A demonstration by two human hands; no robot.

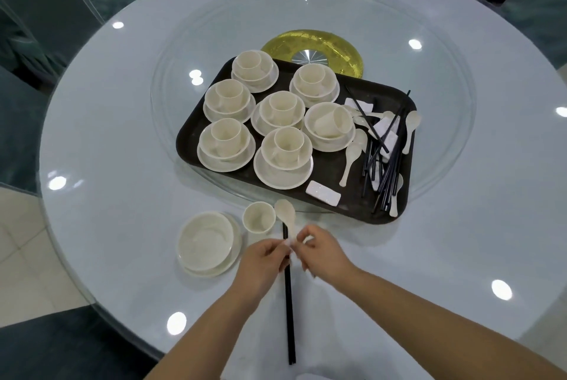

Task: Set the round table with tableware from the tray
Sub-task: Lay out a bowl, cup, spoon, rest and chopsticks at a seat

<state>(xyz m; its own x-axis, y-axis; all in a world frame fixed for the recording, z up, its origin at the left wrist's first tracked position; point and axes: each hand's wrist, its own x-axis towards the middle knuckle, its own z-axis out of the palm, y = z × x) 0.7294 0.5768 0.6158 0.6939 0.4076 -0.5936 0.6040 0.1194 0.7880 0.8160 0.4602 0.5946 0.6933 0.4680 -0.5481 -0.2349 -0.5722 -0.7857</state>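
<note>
Spoon (285,214) lies bowl-end away from the person, its long axis running front to back beside the black chopsticks (288,303); both hands meet at its near handle end. The left hand (264,260) and right hand (322,252) pinch there, fingertips narrowed on the handle and what looks like a small white rest beneath, mostly hidden. Just left stand a smooth cream cup (258,218) and a bowl on a plate (208,244), on the glossy pale tabletop (122,164). Beyond, the dark tray (325,171) carries seven more cup-and-bowl sets, spoons and chopsticks
</note>
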